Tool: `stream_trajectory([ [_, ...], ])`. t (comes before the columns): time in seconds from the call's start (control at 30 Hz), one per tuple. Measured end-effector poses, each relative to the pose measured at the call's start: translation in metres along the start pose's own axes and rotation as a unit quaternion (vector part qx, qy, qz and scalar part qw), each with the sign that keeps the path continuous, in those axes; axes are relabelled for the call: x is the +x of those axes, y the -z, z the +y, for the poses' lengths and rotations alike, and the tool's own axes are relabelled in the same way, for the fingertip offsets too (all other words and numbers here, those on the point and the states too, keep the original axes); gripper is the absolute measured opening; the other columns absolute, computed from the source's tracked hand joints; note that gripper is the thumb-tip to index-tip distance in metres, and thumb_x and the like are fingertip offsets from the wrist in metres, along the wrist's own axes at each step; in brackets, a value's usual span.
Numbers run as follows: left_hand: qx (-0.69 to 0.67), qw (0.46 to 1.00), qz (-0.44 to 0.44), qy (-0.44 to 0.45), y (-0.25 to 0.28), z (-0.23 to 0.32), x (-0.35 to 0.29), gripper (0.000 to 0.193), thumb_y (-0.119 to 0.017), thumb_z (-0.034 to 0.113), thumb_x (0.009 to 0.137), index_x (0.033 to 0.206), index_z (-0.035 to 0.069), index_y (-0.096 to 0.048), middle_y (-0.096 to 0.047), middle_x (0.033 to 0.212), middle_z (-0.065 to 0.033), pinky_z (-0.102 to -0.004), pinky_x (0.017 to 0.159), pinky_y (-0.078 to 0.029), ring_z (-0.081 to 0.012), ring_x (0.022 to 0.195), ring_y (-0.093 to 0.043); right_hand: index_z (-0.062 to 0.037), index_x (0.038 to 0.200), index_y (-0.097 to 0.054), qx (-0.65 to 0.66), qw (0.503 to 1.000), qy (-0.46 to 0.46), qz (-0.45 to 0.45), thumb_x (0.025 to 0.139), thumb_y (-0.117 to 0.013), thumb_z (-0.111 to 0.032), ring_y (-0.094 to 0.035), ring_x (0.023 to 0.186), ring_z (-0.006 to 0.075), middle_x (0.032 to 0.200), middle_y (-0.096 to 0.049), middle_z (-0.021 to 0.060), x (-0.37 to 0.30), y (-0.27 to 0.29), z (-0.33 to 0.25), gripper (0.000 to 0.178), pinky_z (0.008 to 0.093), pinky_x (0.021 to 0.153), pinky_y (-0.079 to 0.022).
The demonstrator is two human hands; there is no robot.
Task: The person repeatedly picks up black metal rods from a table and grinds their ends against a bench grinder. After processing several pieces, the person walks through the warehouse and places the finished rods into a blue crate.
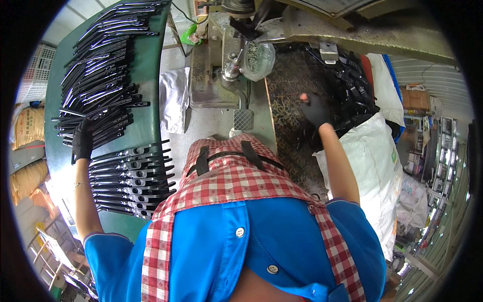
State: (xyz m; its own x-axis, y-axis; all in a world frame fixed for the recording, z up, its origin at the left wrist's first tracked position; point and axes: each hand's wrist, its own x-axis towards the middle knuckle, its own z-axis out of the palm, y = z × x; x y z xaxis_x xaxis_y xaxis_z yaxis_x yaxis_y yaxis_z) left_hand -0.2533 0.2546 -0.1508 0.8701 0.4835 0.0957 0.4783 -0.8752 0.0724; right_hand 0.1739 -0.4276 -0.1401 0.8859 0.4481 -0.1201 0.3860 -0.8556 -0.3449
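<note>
My left hand (pixel 83 142), in a black glove, is at the near end of a long row of slim black bars (pixel 98 90) on the green table. Its fingers are closed around the end of one bar. Just nearer to me lie several wider black parts with round holes (pixel 136 178), lined up side by side. My right hand (pixel 317 110), also gloved, with a bare thumb tip, hovers over the dark board, left of a heap of black parts (pixel 352 85). Its thumb stands apart; the other fingers are blurred, and I see nothing held.
Ahead stands a machine (pixel 231 50) with a foot pedal (pixel 243 120) below. A clear bag (pixel 258 60) of metal bits hangs beside it. A dark worn board (pixel 287 100) lies at right, next to a white woven sack (pixel 367 166). A silvery sheet (pixel 174 98) lies beside the green table (pixel 151 65).
</note>
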Motion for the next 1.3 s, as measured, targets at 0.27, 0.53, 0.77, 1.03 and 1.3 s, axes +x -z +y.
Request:
stream_trajectory([
  [0.27, -0.009, 0.989, 0.058, -0.133, 0.058, 0.126, 0.046, 0.036, -0.056, 0.011, 0.088, 0.123, 0.019, -0.055, -0.061, 0.098, -0.0103, -0.0422, 0.070, -0.049, -0.0319, 0.090, -0.059, -0.0124, 0.095, -0.071, -0.274, 0.926, -0.117, -0.233, 0.071, -0.069, -0.047, -0.062, 0.098, 0.0358, 0.101, -0.065, 0.0210, 0.015, 0.031, 0.048, 0.042, 0.0435, 0.085, -0.049],
  [0.53, -0.074, 0.980, 0.026, -0.181, 0.108, 0.240, 0.053, 0.034, -0.059, 0.016, 0.086, 0.120, 0.016, -0.057, -0.062, 0.094, -0.0079, -0.0405, 0.063, -0.050, -0.0302, 0.078, -0.063, -0.0026, 0.096, -0.064, -0.150, 0.946, -0.098, 0.270, 0.088, -0.054, -0.040, -0.063, 0.087, 0.0381, 0.090, -0.066, 0.0209, 0.017, 0.088, 0.062, 0.040, 0.0460, 0.077, -0.048],
  [0.77, -0.203, 0.941, -0.013, -0.271, 0.125, 0.360, 0.058, 0.027, -0.058, 0.034, 0.090, 0.106, 0.014, -0.061, -0.061, 0.072, -0.0131, -0.0424, 0.058, -0.048, -0.0348, 0.068, -0.062, -0.0083, 0.082, -0.051, 0.668, 0.708, -0.117, 0.197, 0.093, -0.053, -0.026, -0.056, 0.062, 0.0185, 0.079, -0.058, 0.0056, 0.026, 0.112, -0.063, 0.021, 0.0268, 0.050, -0.044],
  [1.03, -0.250, 0.922, 0.017, -0.296, 0.126, 0.374, 0.059, 0.030, -0.060, 0.033, 0.089, 0.102, 0.006, -0.064, -0.059, 0.065, -0.0158, -0.0394, 0.052, -0.044, -0.0340, 0.056, -0.058, -0.0103, 0.081, -0.051, 0.826, 0.545, -0.130, 0.056, 0.096, -0.049, -0.027, -0.041, 0.049, 0.0136, 0.078, -0.054, 0.0049, 0.014, 0.097, -0.114, 0.022, 0.0253, 0.047, -0.039],
  [1.3, -0.219, 0.939, -0.029, -0.264, 0.125, 0.355, 0.053, 0.031, -0.054, 0.042, 0.091, 0.097, 0.012, -0.060, -0.061, 0.066, -0.0116, -0.0431, 0.056, -0.045, -0.0326, 0.062, -0.061, -0.0108, 0.095, -0.053, 0.731, 0.679, -0.064, -0.035, 0.092, -0.056, -0.016, -0.041, 0.057, 0.0092, 0.083, -0.055, 0.0042, -0.025, 0.117, -0.184, 0.007, 0.0237, 0.054, -0.038],
])
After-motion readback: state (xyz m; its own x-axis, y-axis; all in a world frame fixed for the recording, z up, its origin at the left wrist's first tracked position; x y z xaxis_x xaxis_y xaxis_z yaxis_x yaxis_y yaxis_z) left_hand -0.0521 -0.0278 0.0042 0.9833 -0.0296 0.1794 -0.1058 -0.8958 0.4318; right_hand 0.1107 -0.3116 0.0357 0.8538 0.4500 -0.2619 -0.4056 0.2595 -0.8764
